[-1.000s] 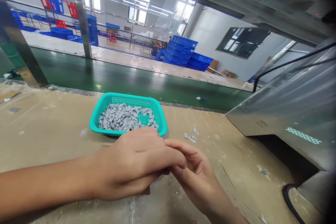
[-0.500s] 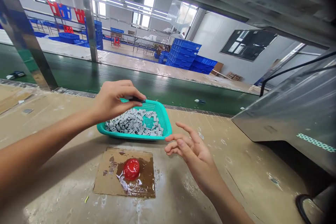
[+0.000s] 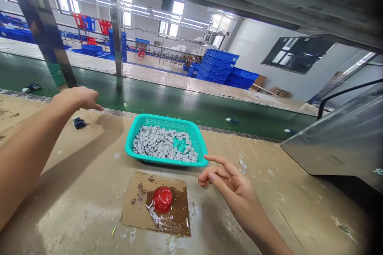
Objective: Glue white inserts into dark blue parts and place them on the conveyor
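My left hand hovers over the table's far edge beside the conveyor, partly smeared by motion. A forefinger points right and no object shows in this hand. Below it is a small dark blue-black plastic piece. My right hand is held at the right front corner of a teal basket, forefinger extended, other fingers loosely curled, thumb apart, with nothing in it. Many small light-grey plastic parts fill the basket. In front of it a glossy red round lump rests on a wet cardboard square.
A green conveyor belt runs behind the table, carrying several small dark-and-white pieces. A metal post stands beyond it. At the right is a metal machine housing. Blue crates are stacked farther back.
My left hand has moved left from above the basket and released the dark piece, now below it near the table's far edge. My right hand stays near the basket corner; the view has shifted.
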Available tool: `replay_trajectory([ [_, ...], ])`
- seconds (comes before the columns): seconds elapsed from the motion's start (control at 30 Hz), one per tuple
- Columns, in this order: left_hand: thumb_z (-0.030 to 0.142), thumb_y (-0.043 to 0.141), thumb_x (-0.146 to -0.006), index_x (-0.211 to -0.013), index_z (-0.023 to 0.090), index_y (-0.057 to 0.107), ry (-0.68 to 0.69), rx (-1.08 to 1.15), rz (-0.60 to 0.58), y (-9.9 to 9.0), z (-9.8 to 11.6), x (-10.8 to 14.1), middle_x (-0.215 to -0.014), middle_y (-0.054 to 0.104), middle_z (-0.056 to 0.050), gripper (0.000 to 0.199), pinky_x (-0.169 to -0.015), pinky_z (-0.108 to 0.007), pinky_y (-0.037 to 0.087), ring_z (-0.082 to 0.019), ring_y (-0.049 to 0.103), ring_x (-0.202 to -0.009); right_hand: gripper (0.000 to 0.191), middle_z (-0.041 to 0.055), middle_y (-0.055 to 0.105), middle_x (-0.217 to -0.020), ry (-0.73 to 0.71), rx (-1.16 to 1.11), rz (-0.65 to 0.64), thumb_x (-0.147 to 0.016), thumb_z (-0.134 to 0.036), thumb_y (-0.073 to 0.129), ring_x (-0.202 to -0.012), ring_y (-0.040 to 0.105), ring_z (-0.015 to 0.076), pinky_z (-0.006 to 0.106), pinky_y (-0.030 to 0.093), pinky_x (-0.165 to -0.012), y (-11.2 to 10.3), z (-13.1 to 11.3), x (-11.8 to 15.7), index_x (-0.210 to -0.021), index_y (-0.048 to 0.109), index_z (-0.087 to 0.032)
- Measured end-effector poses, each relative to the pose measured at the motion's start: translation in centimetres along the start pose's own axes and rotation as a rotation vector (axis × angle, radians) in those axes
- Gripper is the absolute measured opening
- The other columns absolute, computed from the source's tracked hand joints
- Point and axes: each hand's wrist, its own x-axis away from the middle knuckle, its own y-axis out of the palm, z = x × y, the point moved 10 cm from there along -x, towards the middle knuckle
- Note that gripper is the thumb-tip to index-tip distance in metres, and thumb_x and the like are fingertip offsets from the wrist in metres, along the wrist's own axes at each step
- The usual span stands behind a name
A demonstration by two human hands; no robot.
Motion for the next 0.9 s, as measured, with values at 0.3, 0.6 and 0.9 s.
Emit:
replay_trajectory([
  [0.3, 0.041, 0.032, -0.085, -0.125, 0.018, 0.038, 0.465, 0.294, -0.037, 0.9, 22.5, 2.4, -0.116, 0.05, -0.011, 0.046, -0.087, -0.032, 0.035, -0.021, 0.045, -0.106, 0.017, 0.0048, 0.064, -0.083, -0.326, 0.653, -0.084, -0.08, -0.021, 0.047, -0.072, 0.058, 0.0177, 0.03, 0.047, -0.064, 2.7, -4.4, -4.3, -0.088, 0.062, -0.021],
  [0.6, 0.055, 0.059, -0.06, -0.13, 0.037, 0.03, 0.522, 0.136, -0.396, 5.0, 23.4, 4.2, -0.133, 0.035, -0.005, 0.078, -0.091, -0.042, 0.033, -0.031, 0.033, -0.117, 0.025, 0.0047, 0.066, -0.078, -0.11, 0.961, -0.526, -0.06, -0.012, 0.065, -0.067, 0.058, 0.0198, 0.028, 0.044, -0.056, 6.0, -0.4, -9.1, -0.083, 0.068, -0.02],
  [0.9, 0.023, 0.049, -0.075, -0.103, 0.021, 0.058, 0.575, 0.153, -0.193, 3.8, 24.0, 3.0, -0.092, 0.061, -0.005, 0.03, -0.074, -0.027, 0.041, -0.019, 0.055, -0.087, 0.019, 0.0006, 0.059, -0.065, -0.189, 0.88, -0.408, -0.061, -0.003, 0.059, -0.06, 0.052, 0.0133, 0.023, 0.04, -0.054, 5.6, -1.1, -8.7, -0.071, 0.065, -0.017],
])
